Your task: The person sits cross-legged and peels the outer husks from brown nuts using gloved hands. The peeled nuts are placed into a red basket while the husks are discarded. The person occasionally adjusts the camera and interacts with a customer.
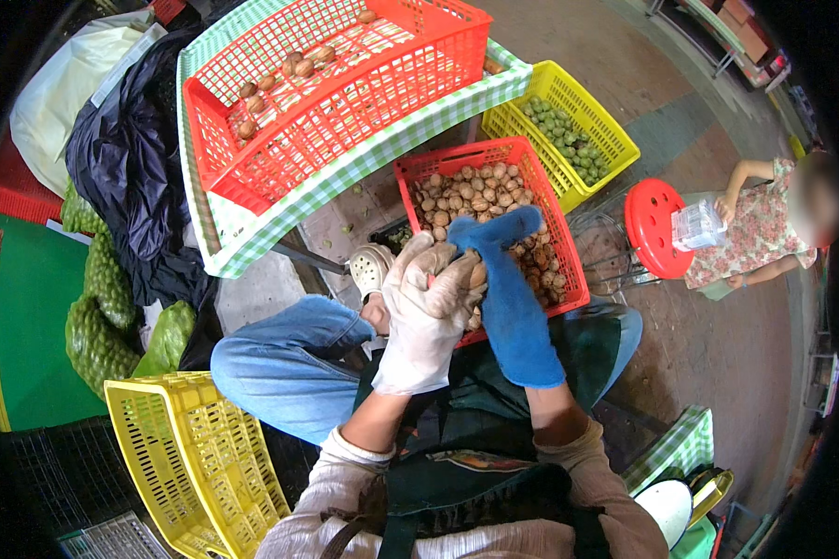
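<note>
My left hand [426, 307], in a thin whitish glove, is curled with its fingers bent. A brown walnut [477, 275] shows at the edge of its grip, beside the blue glove. A small red bit [431, 281] peeks out between the left fingers; what it belongs to is hidden. My right hand [507, 300] wears a thick blue fabric glove and meets the left one, its fingertips partly covered. Both are above a red plastic crate [577, 279] that holds many walnuts [472, 192] in their shells.
A red basket [335, 133] with several walnuts stands on a table with a green checked cloth [363, 168]. Green-husked fruits [566, 140] fill part of a yellow crate [622, 157]. Another yellow crate [196, 454] stands left. A person [748, 216] touches a clear container [699, 223] by a red stool [647, 209].
</note>
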### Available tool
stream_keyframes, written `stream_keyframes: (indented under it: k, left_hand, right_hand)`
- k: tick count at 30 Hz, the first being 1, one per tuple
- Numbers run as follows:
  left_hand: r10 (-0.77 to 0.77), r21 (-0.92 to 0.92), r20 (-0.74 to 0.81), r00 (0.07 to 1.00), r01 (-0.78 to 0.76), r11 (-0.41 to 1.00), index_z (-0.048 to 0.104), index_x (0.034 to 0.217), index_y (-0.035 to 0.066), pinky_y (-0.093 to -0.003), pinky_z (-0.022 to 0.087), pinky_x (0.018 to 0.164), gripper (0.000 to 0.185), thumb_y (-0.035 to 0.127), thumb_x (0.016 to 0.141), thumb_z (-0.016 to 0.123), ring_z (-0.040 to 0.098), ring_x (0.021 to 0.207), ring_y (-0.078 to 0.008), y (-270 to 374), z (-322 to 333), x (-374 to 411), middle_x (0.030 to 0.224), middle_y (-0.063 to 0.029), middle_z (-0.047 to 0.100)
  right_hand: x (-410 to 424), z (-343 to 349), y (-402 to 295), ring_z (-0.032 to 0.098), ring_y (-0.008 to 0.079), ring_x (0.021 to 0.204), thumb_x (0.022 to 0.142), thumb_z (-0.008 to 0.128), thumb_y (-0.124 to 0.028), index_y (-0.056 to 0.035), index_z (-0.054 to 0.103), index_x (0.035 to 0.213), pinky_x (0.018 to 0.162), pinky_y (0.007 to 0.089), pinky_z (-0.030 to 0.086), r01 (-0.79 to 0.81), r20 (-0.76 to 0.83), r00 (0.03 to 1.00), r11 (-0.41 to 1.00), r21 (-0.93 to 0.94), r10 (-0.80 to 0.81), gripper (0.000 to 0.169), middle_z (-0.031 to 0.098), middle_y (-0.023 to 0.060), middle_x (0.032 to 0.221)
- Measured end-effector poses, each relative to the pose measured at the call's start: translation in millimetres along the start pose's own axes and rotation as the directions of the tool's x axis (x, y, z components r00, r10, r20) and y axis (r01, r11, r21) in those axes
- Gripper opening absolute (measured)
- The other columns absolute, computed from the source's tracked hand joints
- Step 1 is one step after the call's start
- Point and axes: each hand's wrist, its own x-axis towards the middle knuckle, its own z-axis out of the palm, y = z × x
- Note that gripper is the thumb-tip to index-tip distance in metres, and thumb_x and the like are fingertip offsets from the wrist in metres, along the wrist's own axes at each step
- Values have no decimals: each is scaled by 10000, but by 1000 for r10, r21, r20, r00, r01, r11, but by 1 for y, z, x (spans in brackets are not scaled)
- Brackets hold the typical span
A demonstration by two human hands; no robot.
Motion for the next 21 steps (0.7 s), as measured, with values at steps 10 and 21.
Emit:
stream_keyframes:
  k: [10,21]
  left_hand:
    - [-118,-59,-118,986,112,992,643,1000,69,-496,351,1022,556,141,508,894,455,1222,-394,16,6,-13,1236,-171,536]
    - [-73,19,-135,988,76,997,654,1049,130,-525,355,1001,532,221,564,853,477,1178,-401,10,14,-17,1209,-187,547]
  right_hand:
    - [-3,11,-29,586,180,1030,968,435,-155,-29,560,1182,905,324,462,-16,-119,989,856,516,89,279,603,111,1216]
    - [7,17,-15,597,216,1027,1019,347,-300,-34,569,1112,949,337,454,-154,96,928,137,978,360,359,617,141,1180]
